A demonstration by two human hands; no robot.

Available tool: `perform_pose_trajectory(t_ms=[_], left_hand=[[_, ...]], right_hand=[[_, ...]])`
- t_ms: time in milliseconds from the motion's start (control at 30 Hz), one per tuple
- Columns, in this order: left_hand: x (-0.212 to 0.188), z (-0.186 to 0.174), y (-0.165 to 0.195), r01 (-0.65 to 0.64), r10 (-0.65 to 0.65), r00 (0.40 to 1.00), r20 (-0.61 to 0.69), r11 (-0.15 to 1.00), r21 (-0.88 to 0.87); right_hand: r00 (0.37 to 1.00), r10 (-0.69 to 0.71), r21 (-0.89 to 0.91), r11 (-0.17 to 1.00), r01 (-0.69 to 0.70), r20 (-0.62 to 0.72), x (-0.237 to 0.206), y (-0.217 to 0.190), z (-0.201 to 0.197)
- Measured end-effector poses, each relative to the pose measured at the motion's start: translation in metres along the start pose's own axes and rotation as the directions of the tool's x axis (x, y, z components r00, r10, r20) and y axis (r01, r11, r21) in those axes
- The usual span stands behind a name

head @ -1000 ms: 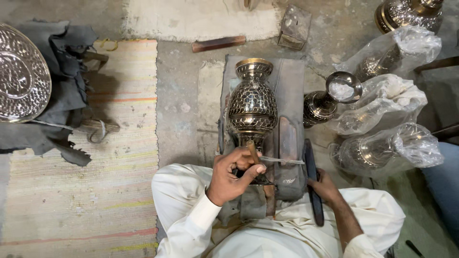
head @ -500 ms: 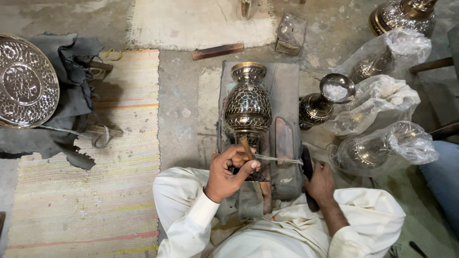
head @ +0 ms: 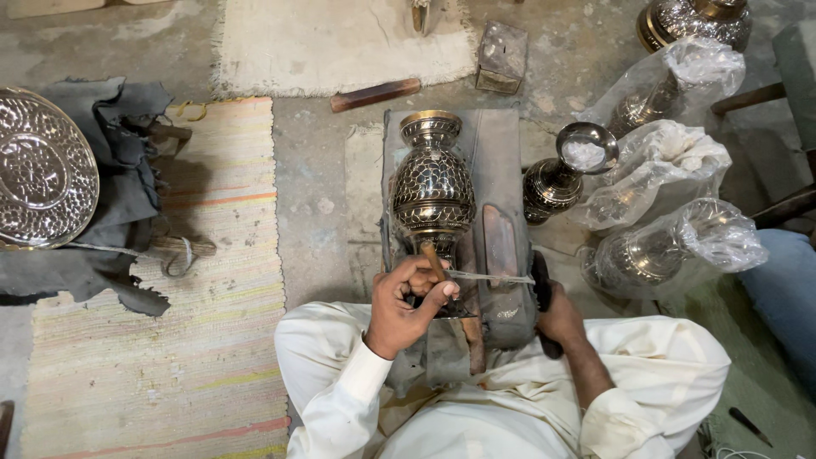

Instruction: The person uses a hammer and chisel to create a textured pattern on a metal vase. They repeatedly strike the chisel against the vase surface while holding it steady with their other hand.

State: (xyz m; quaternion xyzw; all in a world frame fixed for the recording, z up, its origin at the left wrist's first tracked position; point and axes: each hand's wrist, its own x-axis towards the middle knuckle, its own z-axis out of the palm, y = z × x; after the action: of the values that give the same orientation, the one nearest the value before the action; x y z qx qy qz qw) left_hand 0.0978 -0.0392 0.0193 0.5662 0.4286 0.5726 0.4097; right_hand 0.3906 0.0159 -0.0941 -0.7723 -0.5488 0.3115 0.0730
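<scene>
My left hand (head: pixel 406 304) pinches a thin chisel (head: pixel 435 265) against the engraved brass vase (head: pixel 433 187) on the grey pad (head: pixel 493 153); my right hand (head: pixel 557 316) grips a dark mallet (head: pixel 541 285).

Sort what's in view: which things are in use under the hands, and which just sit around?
In use: engraved vase, thin tool in left hand, dark handle in right hand, padded block.
Lying about: round tray, bagged vases, wooden stick, striped rug.

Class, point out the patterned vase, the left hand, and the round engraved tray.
Patterned vase (head: pixel 432 191), head view, on its rounded belly.
Left hand (head: pixel 406 302), head view, on its back.
Round engraved tray (head: pixel 38 170), head view, on its centre.
</scene>
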Motion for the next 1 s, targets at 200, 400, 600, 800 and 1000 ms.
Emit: perform_pose_trajectory(t_ms=[200,400,600,800,1000], left_hand=[[-0.001,0.0,-0.002,0.061,-0.057,0.998,0.031,0.992,-0.114],[-0.003,-0.001,-0.009,0.122,-0.117,0.992,0.037,0.971,-0.205],[-0.003,-0.004,-0.013,0.094,-0.088,0.995,0.039,0.981,-0.171],[-0.003,-0.006,-0.012,0.123,-0.122,0.992,0.014,0.979,-0.16],[-0.005,-0.005,-0.011,0.119,-0.122,0.993,-0.002,0.973,-0.198]], right_hand=[[0.978,0.084,0.8,0.564,-0.204,0.19,0.004,0.012,-0.011],[0.984,-0.128,0.992,0.008,-0.125,0.125,-0.035,0.019,-0.024],[0.948,-0.269,0.971,0.211,-0.115,0.171,-0.063,0.01,-0.01],[0.859,-0.499,0.93,0.359,0.082,0.117,-0.08,-0.032,-0.001],[0.792,-0.57,0.87,0.481,0.106,0.218,-0.09,-0.056,0.007]])
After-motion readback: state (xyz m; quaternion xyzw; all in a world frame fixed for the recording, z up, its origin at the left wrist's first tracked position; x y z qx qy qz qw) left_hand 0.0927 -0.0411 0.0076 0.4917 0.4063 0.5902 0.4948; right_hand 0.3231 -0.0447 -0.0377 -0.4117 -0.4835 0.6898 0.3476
